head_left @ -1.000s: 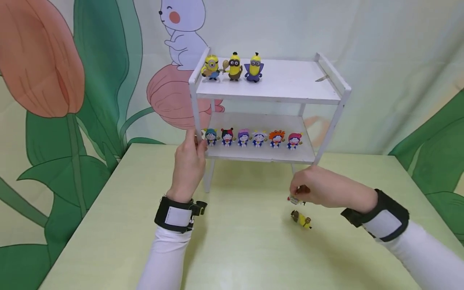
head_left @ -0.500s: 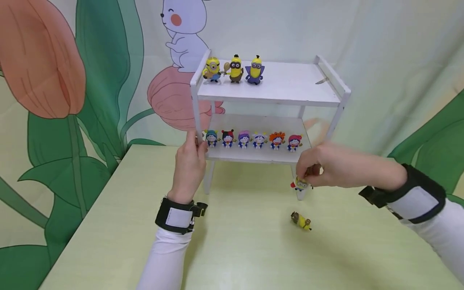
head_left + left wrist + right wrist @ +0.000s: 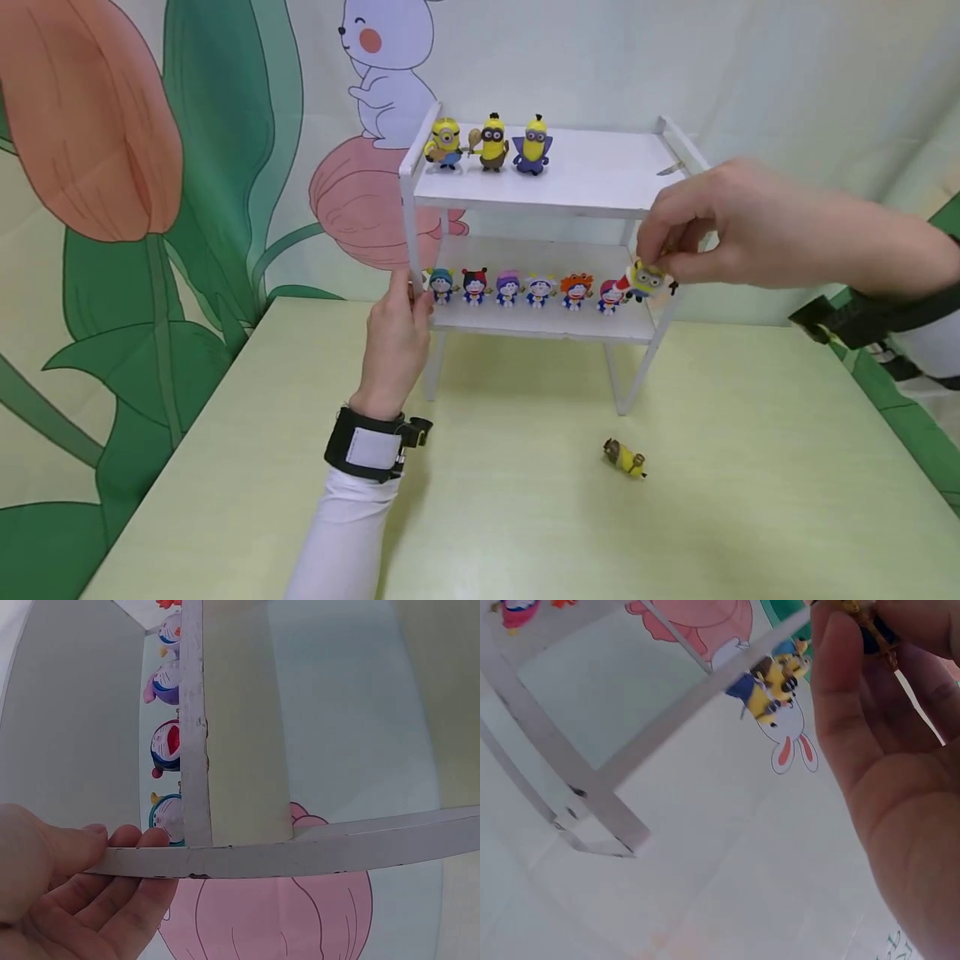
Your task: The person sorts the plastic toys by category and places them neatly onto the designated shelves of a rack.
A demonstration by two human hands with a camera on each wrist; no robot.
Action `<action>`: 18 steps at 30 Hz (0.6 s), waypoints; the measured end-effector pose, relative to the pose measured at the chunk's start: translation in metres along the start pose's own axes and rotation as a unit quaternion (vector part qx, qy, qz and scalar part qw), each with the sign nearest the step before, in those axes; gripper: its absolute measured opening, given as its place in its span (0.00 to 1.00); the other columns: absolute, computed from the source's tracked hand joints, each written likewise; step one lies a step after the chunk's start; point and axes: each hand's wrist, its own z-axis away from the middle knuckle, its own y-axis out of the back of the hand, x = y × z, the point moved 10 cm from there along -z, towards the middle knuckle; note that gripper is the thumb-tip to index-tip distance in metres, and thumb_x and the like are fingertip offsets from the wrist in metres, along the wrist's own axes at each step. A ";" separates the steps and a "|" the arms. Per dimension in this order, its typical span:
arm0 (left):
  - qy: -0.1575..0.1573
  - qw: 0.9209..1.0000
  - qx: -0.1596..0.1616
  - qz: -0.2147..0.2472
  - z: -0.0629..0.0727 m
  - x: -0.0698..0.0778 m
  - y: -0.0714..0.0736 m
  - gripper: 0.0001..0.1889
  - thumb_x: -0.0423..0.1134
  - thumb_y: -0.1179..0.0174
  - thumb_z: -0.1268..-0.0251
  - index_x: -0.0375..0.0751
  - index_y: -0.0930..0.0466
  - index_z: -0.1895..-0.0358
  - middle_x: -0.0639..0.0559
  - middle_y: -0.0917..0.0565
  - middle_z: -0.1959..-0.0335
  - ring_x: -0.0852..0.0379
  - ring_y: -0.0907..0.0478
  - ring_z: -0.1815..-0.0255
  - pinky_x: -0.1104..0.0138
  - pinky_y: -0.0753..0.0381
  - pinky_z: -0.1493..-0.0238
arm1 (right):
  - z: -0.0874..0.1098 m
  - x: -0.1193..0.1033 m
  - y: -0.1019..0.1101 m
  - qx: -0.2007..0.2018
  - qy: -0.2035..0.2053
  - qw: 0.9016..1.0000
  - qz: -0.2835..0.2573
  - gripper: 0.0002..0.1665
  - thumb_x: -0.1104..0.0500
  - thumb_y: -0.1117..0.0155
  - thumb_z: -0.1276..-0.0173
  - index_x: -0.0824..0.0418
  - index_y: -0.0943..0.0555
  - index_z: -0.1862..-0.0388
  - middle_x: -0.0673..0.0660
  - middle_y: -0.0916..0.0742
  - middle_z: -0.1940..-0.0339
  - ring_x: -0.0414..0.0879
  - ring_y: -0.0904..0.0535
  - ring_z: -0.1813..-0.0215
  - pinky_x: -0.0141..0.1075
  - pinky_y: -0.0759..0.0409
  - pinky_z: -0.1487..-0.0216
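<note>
My left hand [image 3: 395, 346] grips the left front leg of a small white two-tier shelf [image 3: 585, 187], its fingers and thumb round the post in the left wrist view. Between thumb and fingers, my right hand [image 3: 757, 225] pinches a yellow minion figurine [image 3: 647, 282] with a red-and-white part. In the head view it hangs in front of the shelf's right side, overlapping the pink-hatted figure [image 3: 609, 297] on the lower tier. Another minion figurine [image 3: 625, 458], yellow and brown, lies on its side on the table.
Three minion figurines [image 3: 492, 143] stand at the left of the upper tier. Several blue-and-white cat figurines [image 3: 507, 289] in coloured hats line the lower tier. The shelf stands on a pale yellow-green table [image 3: 510, 517] before a printed curtain [image 3: 240, 150].
My right hand has lifted the minion figurine from low over the table, up and to the right, to the height of the lower tier. The left hand keeps its grip on the leg.
</note>
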 end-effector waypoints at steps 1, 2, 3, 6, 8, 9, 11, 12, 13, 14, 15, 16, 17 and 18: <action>0.001 1.000 -0.001 0.001 0.000 0.000 -0.001 0.09 0.30 0.47 0.27 0.30 0.32 0.49 0.36 0.18 0.60 0.46 0.19 0.64 0.57 0.15 0.64 | -0.002 0.002 0.005 0.001 -0.011 1.000 0.010 0.20 0.77 0.32 0.45 0.52 0.17 0.65 0.41 0.16 0.66 0.36 0.21 0.68 0.26 0.19 0.65; -0.001 1.000 -0.001 0.001 0.000 0.001 -0.001 0.10 0.30 0.47 0.27 0.30 0.32 0.49 0.36 0.18 0.60 0.46 0.19 0.64 0.57 0.15 0.64 | -0.004 0.003 0.010 0.003 -0.021 1.000 0.023 0.19 0.76 0.32 0.45 0.52 0.17 0.65 0.41 0.16 0.66 0.36 0.21 0.68 0.26 0.19 0.65; -0.003 1.000 0.000 0.001 0.000 0.001 -0.001 0.09 0.30 0.47 0.27 0.30 0.32 0.49 0.36 0.18 0.60 0.46 0.19 0.64 0.57 0.15 0.64 | -0.006 0.005 0.014 0.003 -0.030 0.999 0.035 0.18 0.76 0.32 0.44 0.52 0.17 0.65 0.41 0.16 0.67 0.37 0.21 0.68 0.26 0.20 0.64; -0.004 1.000 0.003 0.002 0.000 0.000 0.000 0.09 0.30 0.47 0.27 0.30 0.32 0.49 0.35 0.18 0.61 0.46 0.18 0.64 0.57 0.15 0.65 | -0.014 0.011 0.025 0.004 -0.055 0.996 0.071 0.16 0.74 0.32 0.43 0.53 0.16 0.66 0.42 0.15 0.68 0.37 0.21 0.67 0.24 0.21 0.64; -0.005 1.000 0.004 0.004 0.000 -0.001 0.000 0.09 0.30 0.47 0.27 0.30 0.32 0.50 0.35 0.18 0.61 0.46 0.19 0.64 0.57 0.16 0.66 | -0.019 0.018 0.031 0.002 -0.076 0.994 0.083 0.13 0.72 0.32 0.42 0.53 0.16 0.66 0.44 0.15 0.69 0.38 0.21 0.67 0.24 0.22 0.65; -0.004 1.000 0.005 0.005 0.000 -0.001 0.001 0.09 0.30 0.47 0.27 0.30 0.32 0.50 0.35 0.18 0.61 0.46 0.19 0.64 0.57 0.16 0.66 | -0.021 0.021 0.033 -0.001 -0.088 0.993 0.084 0.12 0.70 0.33 0.41 0.53 0.16 0.66 0.45 0.14 0.69 0.38 0.21 0.67 0.25 0.23 0.66; -0.004 1.000 0.005 0.007 0.001 -0.001 0.001 0.09 0.30 0.47 0.27 0.31 0.32 0.49 0.35 0.18 0.61 0.46 0.19 0.65 0.57 0.16 0.67 | -0.026 0.029 0.037 -0.005 -0.110 0.990 0.089 0.10 0.69 0.34 0.39 0.54 0.16 0.66 0.46 0.14 0.69 0.39 0.20 0.67 0.26 0.24 0.67; -0.005 1.000 0.004 0.008 0.001 -0.001 0.001 0.09 0.30 0.47 0.27 0.31 0.32 0.49 0.35 0.18 0.61 0.46 0.19 0.65 0.57 0.16 0.67 | -0.028 0.032 0.038 -0.007 -0.120 0.988 0.093 0.09 0.68 0.34 0.38 0.54 0.15 0.66 0.47 0.14 0.69 0.40 0.20 0.66 0.26 0.25 0.67; -0.006 1.000 0.004 0.009 0.001 -0.001 0.000 0.09 0.30 0.47 0.27 0.31 0.32 0.49 0.35 0.18 0.61 0.46 0.19 0.65 0.57 0.16 0.67 | -0.031 0.035 0.039 -0.008 -0.128 0.987 0.095 0.08 0.67 0.35 0.38 0.54 0.15 0.66 0.48 0.13 0.69 0.40 0.20 0.66 0.26 0.25 0.67; -0.008 1.000 0.004 0.010 0.001 0.000 0.000 0.09 0.30 0.47 0.27 0.31 0.32 0.49 0.35 0.18 0.61 0.46 0.19 0.65 0.57 0.16 0.67 | -0.033 0.038 0.041 -0.009 -0.134 0.986 0.098 0.07 0.67 0.35 0.37 0.55 0.15 0.66 0.48 0.13 0.68 0.41 0.20 0.65 0.26 0.26 0.66; -0.010 1.000 0.004 0.010 0.001 0.000 -0.001 0.09 0.30 0.47 0.27 0.31 0.32 0.49 0.35 0.18 0.61 0.46 0.19 0.64 0.57 0.16 0.67 | -0.036 0.041 0.043 -0.008 -0.138 0.985 0.103 0.07 0.67 0.36 0.36 0.55 0.15 0.66 0.49 0.13 0.68 0.42 0.20 0.65 0.26 0.26 0.66; -0.012 1.000 0.004 0.010 0.000 0.000 -0.001 0.09 0.30 0.47 0.27 0.31 0.32 0.49 0.35 0.18 0.61 0.46 0.18 0.64 0.57 0.16 0.67 | -0.038 0.043 0.044 -0.007 -0.143 0.984 0.108 0.07 0.67 0.36 0.36 0.56 0.15 0.66 0.50 0.13 0.67 0.43 0.21 0.64 0.25 0.26 0.65; -0.014 1.000 0.003 0.010 0.000 0.000 -0.002 0.09 0.30 0.47 0.27 0.31 0.32 0.49 0.35 0.18 0.61 0.46 0.18 0.64 0.57 0.16 0.66 | -0.040 0.045 0.046 -0.006 -0.146 0.983 0.113 0.06 0.66 0.36 0.35 0.56 0.15 0.65 0.51 0.13 0.66 0.45 0.21 0.63 0.24 0.27 0.65; -0.016 1.000 0.003 0.009 -0.001 0.001 -0.002 0.09 0.30 0.47 0.27 0.30 0.32 0.49 0.35 0.18 0.61 0.46 0.18 0.64 0.57 0.16 0.67 | -0.042 0.047 0.048 -0.005 -0.150 0.982 0.118 0.06 0.66 0.37 0.35 0.57 0.15 0.65 0.52 0.14 0.66 0.46 0.22 0.62 0.24 0.27 0.65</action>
